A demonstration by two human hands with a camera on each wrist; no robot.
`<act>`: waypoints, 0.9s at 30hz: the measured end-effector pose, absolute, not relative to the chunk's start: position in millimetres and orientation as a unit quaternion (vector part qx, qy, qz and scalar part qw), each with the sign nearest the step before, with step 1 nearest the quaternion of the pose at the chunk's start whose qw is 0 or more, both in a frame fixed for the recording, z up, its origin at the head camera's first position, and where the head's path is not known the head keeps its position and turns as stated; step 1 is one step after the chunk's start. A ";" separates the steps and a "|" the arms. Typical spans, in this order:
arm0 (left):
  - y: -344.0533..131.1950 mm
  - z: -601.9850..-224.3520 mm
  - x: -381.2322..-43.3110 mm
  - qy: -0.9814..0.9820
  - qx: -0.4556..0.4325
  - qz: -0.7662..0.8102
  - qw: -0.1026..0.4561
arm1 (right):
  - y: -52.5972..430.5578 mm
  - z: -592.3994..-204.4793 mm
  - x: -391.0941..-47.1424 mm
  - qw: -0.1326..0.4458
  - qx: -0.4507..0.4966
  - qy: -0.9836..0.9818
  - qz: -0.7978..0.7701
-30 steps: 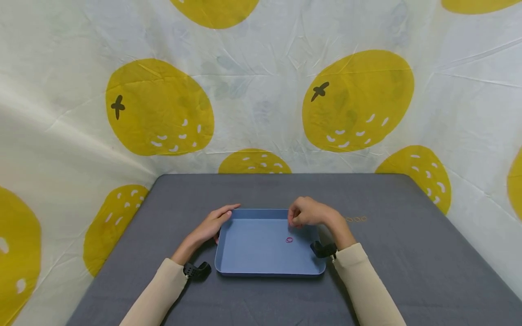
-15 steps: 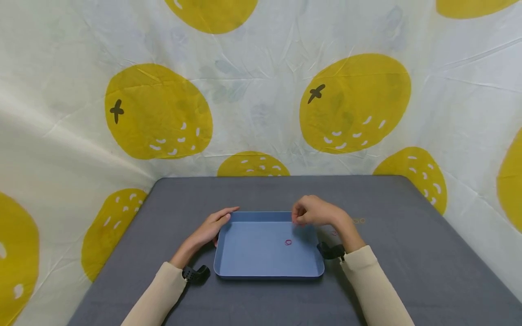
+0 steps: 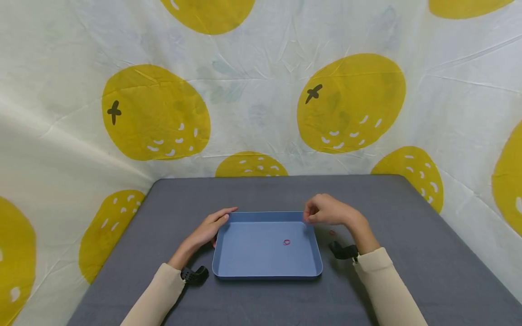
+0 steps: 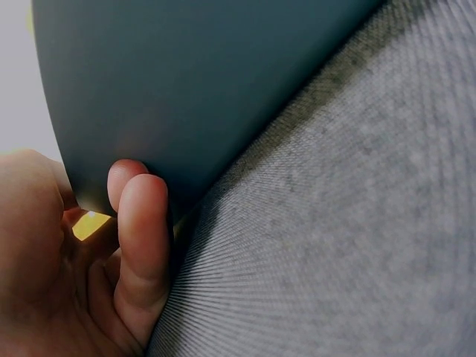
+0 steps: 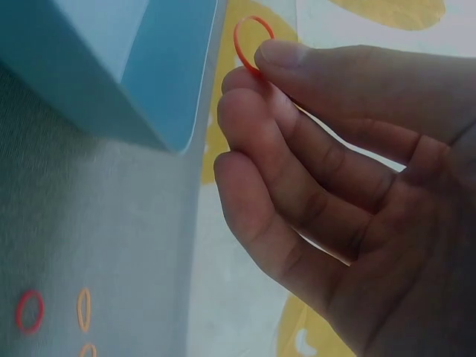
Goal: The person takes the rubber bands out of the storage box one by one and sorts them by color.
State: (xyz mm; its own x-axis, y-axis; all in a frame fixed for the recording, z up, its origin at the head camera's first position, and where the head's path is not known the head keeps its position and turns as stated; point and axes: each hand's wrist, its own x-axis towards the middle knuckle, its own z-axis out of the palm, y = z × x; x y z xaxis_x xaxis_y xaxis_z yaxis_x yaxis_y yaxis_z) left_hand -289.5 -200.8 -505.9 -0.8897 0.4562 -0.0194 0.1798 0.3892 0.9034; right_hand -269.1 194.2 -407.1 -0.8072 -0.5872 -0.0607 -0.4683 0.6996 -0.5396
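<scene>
A shallow blue tray [image 3: 267,253] lies on the dark grey table, with a small red rubber band [image 3: 287,242] in its right half. My left hand [image 3: 205,228] holds the tray at its far left corner; in the left wrist view, curled fingers [image 4: 143,230] touch the outer wall. Above the tray's far right corner is my right hand [image 3: 328,210]. In the right wrist view its thumb and index finger pinch a red rubber band [image 5: 238,46], too small to make out in the head view.
Right of the tray, another red band [image 3: 332,232] lies on the table. Orange bands [image 5: 84,309] lie beside it in the right wrist view; my right arm hides them in the head view. A curtain [image 3: 253,113] with yellow fruit prints hangs behind the table.
My right hand has moved right, from over the tray to its far right corner. A red band on the table has come into view. The left hand stays at the tray.
</scene>
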 end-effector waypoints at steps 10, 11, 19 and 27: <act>-200.1 -506.0 -291.4 0.823 0.188 0.519 0.136 | 216.3 -403.3 -267.2 0.116 -0.273 0.919 -0.261; -200.2 -506.7 -291.7 0.823 0.188 0.520 0.134 | 218.6 -403.2 -267.2 0.117 -0.274 0.918 -0.260; -201.1 -508.5 -292.0 0.826 0.191 0.516 0.126 | 234.8 -406.0 -264.0 0.125 -0.272 0.915 -0.271; -200.2 -507.5 -291.5 0.828 0.187 0.514 0.125 | 252.8 -411.8 -262.5 0.128 -0.267 0.917 -0.268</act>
State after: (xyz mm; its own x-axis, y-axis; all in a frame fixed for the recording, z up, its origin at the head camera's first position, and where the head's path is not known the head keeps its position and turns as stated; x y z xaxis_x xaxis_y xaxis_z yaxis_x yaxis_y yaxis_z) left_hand -291.5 -200.2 -507.5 -0.8986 0.4386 -0.0142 0.1816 0.4011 0.8979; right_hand -262.5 252.8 -411.8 -0.8248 -0.5581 -0.0905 -0.4212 0.7133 -0.5602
